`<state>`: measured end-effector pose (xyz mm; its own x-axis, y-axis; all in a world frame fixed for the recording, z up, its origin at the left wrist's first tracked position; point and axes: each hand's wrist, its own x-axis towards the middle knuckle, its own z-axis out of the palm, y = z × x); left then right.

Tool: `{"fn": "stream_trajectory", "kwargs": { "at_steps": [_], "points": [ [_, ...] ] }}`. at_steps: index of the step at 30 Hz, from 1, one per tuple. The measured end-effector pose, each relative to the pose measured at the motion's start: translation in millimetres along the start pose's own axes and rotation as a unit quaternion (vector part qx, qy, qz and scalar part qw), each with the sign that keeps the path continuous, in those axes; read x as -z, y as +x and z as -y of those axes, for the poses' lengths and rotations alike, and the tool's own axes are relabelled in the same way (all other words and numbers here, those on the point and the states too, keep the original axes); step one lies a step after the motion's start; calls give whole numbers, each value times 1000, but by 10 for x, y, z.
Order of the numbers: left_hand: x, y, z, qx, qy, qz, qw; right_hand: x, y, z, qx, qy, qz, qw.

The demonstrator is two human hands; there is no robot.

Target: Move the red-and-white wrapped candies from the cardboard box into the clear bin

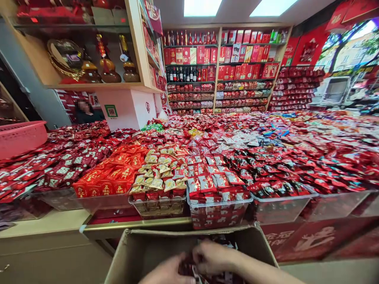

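Observation:
Both my hands are down inside an open cardboard box (192, 232), among small dark red snack packets (220, 238). My left hand (170, 270), blurred and cut off by the bottom edge, has its thumb and fingers closed around some of these packets. Just to its right, my right hand (211, 256) reaches in from the lower right with curled fingers gripping packets. Its fingertips are partly hidden. Beyond the box's far wall stands a clear plastic bin (220, 203) heaped with red and white packets (207, 183).
Several clear bins line the counter, including one of cream packets (161, 169) and one of orange-red packets (112, 173). A pink basket (22, 138) sits at the left. Shelves (219, 67) with bottles and boxes stand behind. A person (85, 112) is at the back left.

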<state>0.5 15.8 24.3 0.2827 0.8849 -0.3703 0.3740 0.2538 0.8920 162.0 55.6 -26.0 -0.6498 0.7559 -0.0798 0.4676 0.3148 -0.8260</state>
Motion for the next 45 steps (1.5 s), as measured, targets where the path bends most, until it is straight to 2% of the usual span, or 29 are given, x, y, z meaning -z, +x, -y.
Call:
{"fn": "stream_trajectory", "kwargs": {
  "at_steps": [1,4,6,9,12,14,17,22,25,26,28,30,31,32,34,36,38,39,42,43,45],
  "points": [
    [7,15,4,-6,-19,21,1000,55,-40,58,3,12,1,1000],
    [27,0,-47,-29,-92,53,994,169,-172,245,-1,136,-59,989],
    [15,-52,-144,-37,-165,27,985,177,-240,359,-10,257,-83,963],
    [-80,-137,-317,-57,-260,-68,961,132,-290,496,-19,355,-146,923],
    [-221,-166,-423,-92,-291,-152,940,111,-294,581,2,320,-237,917],
    [-294,-149,-444,-102,-296,-187,931,128,-289,609,24,296,-272,915],
    [-360,-98,-443,-111,-285,-215,927,174,-290,621,37,251,-316,914],
    [-422,-70,-470,-132,-264,-234,926,238,-330,593,53,112,-365,923],
    [-414,-132,-522,-81,-294,-208,929,290,-370,546,101,29,-396,912],
    [-400,-163,-543,-45,-310,-177,933,312,-386,529,137,-6,-404,905],
    [-363,-225,-584,35,-348,-78,934,353,-421,510,226,-88,-399,884],
    [-335,-279,-620,75,-384,18,920,377,-457,525,312,-145,-361,867],
    [-331,-299,-636,74,-399,35,913,380,-474,547,337,-145,-342,865],
    [-334,-316,-648,63,-407,27,911,378,-489,575,342,-123,-334,870],
    [-364,-338,-665,26,-400,-29,916,361,-509,641,293,-28,-356,887],
    [-411,-349,-667,-20,-362,-85,928,345,-508,695,177,103,-370,906],
    [-454,-355,-657,-59,-302,-108,945,342,-483,723,72,227,-343,909],
    [-468,-356,-648,-66,-264,-113,956,347,-462,726,41,280,-325,902],
    [-478,-358,-617,-56,-155,-109,980,376,-395,705,1,382,-315,869],
    [-475,-359,-608,-56,-128,-106,985,388,-379,694,-6,391,-310,867],
    [-471,-362,-593,-59,-102,-99,988,409,-365,673,-21,379,-284,881]
  ]
}}
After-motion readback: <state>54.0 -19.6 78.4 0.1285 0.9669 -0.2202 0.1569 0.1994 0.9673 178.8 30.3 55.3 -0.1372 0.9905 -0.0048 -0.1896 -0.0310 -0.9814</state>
